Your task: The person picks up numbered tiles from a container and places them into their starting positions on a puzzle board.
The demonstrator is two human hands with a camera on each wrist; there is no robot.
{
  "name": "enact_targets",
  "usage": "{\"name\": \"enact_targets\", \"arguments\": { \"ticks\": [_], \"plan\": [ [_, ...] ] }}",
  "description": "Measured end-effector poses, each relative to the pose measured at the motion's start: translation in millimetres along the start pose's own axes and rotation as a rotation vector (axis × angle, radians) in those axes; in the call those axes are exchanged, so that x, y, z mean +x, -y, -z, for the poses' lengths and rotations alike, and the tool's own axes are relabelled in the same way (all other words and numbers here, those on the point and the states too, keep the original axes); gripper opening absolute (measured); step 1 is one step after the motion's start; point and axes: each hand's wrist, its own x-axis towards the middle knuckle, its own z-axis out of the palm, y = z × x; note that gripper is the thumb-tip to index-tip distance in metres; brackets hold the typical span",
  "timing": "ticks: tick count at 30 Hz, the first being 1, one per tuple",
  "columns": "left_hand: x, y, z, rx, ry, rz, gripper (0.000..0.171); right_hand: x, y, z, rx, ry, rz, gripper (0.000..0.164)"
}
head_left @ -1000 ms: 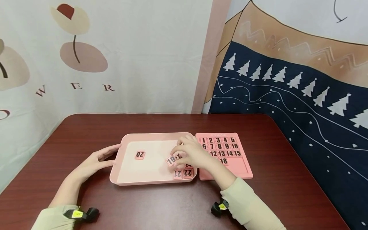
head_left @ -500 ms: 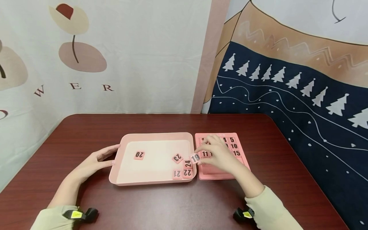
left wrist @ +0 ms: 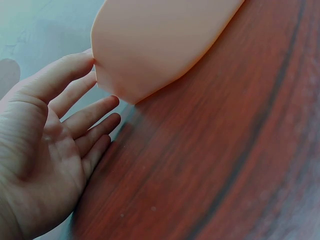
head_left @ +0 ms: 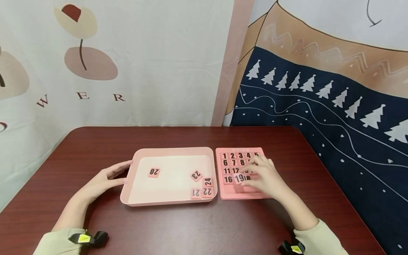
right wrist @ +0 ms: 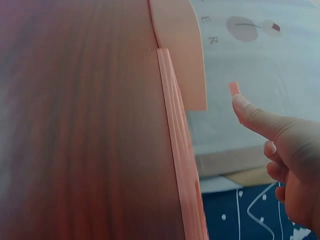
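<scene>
My right hand [head_left: 264, 177] pinches a pink number tile marked 19 [head_left: 238, 178] above the pink number board [head_left: 231, 194]. In the right wrist view the tile [right wrist: 234, 88] shows edge-on at the thumb tip, raised over the board's edge [right wrist: 175, 120]. Rows of tiles from 1 on fill the board's upper part, some hidden by my hand. My left hand [head_left: 106, 180] touches the left end of the pale pink tray [head_left: 127, 193] with its thumb and fingers extended; in the left wrist view the fingertips meet the tray wall [left wrist: 150, 45].
Inside the tray, tile 20 [head_left: 154, 172] lies alone at the left. Tiles 23 [head_left: 196, 175], 24 [head_left: 208, 182], 22 [head_left: 208, 192] and 21 [head_left: 196, 193] lie at its right end. Tray and board stand side by side on a dark red wooden table [head_left: 178, 230].
My right hand has carried tile 19 from the tray's right end rightward to over the board. My left hand stays at the tray's left end.
</scene>
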Motion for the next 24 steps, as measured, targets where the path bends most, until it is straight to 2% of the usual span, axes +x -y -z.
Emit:
{"name": "enact_targets", "arguments": {
  "ticks": [11,18,24],
  "plan": [
    [1.0,0.3,-0.3,-0.006,0.008,0.002,0.057,-30.1,-33.3,8.4,-0.034,-0.019,-0.09,0.035],
    [0.3,0.6,0.1,0.0,0.01,-0.005,0.057,-37.0,-46.4,8.7,-0.054,0.027,-0.196,0.033],
    [0.1,0.7,0.1,0.0,0.008,-0.008,0.057,-36.4,-53.8,3.3,-0.078,0.044,-0.217,0.033]
  ]
}}
